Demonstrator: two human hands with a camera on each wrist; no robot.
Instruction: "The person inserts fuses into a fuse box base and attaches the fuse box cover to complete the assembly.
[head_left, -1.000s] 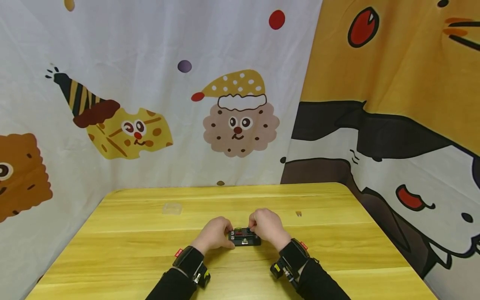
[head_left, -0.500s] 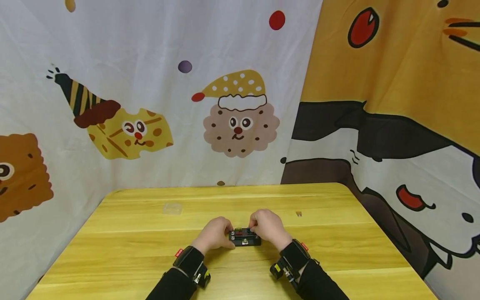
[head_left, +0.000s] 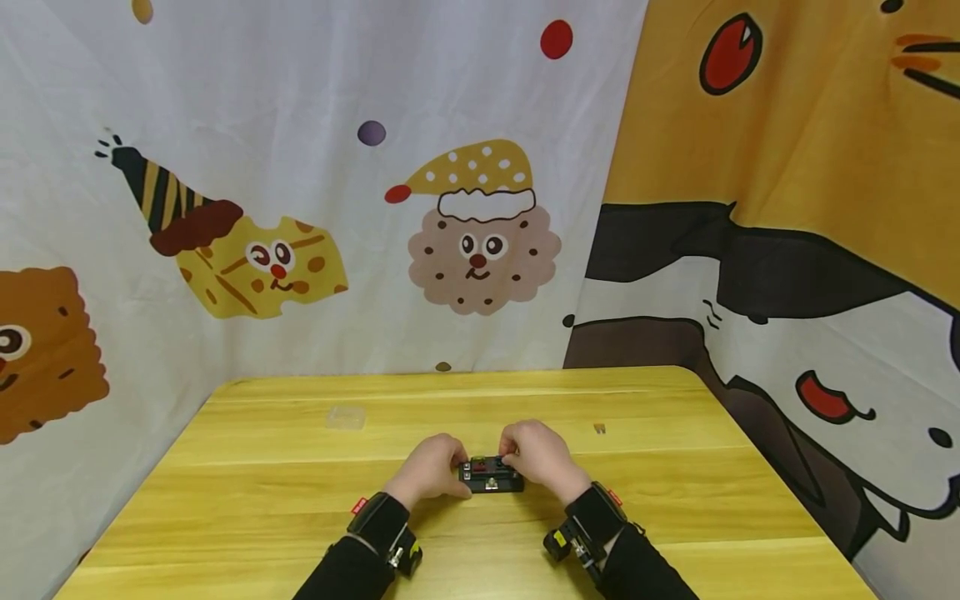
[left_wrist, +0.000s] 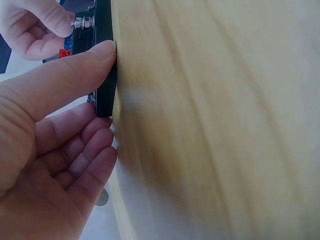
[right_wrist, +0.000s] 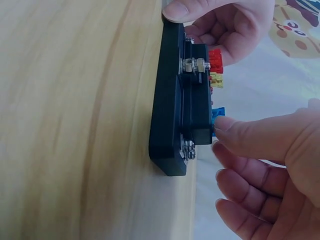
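Observation:
A black fuse block [head_left: 491,482] lies on the wooden table between both hands. My left hand [head_left: 429,468] grips its left end, with the thumb [left_wrist: 102,50] along the near side and fingers behind. In the right wrist view, a red blade fuse [right_wrist: 215,61], a yellow blade fuse [right_wrist: 216,80] and a blue blade fuse [right_wrist: 218,113] stand in the block, and metal bolts show on it. My right hand [head_left: 542,454] pinches the blue fuse between thumb and forefinger at the block's right end. The fingertips partly cover that fuse.
Toward the back left of the table [head_left: 262,492] lies a clear plastic tray or lid [head_left: 346,417]. A tiny brownish piece [head_left: 599,428], too small to identify, is at the back right. Printed curtains [head_left: 300,100] hang behind the table's far edge.

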